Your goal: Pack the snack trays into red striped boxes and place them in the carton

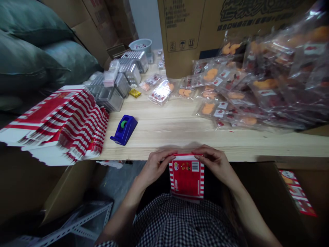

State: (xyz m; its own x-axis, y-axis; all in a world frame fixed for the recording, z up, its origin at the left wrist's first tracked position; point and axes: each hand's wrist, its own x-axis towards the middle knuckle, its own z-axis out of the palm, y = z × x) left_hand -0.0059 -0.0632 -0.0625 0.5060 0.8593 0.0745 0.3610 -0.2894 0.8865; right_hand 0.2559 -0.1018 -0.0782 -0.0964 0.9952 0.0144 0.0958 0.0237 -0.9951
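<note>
A red and white striped cardboard box [186, 180] hangs just off the table's front edge, close to my body. Its printed panel with a barcode faces up toward me. My left hand [160, 164] pinches its top left corner between thumb and fingers. At the top right corner, my right hand [213, 161] grips it the same way. Both hands rest near the edge of the wooden table [164, 128]. Whether the box is folded flat or opened out is hard to make out.
Stacked striped cartons [77, 123] lean at the left beside a blue tape dispenser [124, 129]. Behind stand clear plastic cases [110, 96], a yellow packet [134, 93] and a tub [141, 44]. Bagged orange pieces [236, 96] heap at right before a large carton [185, 37].
</note>
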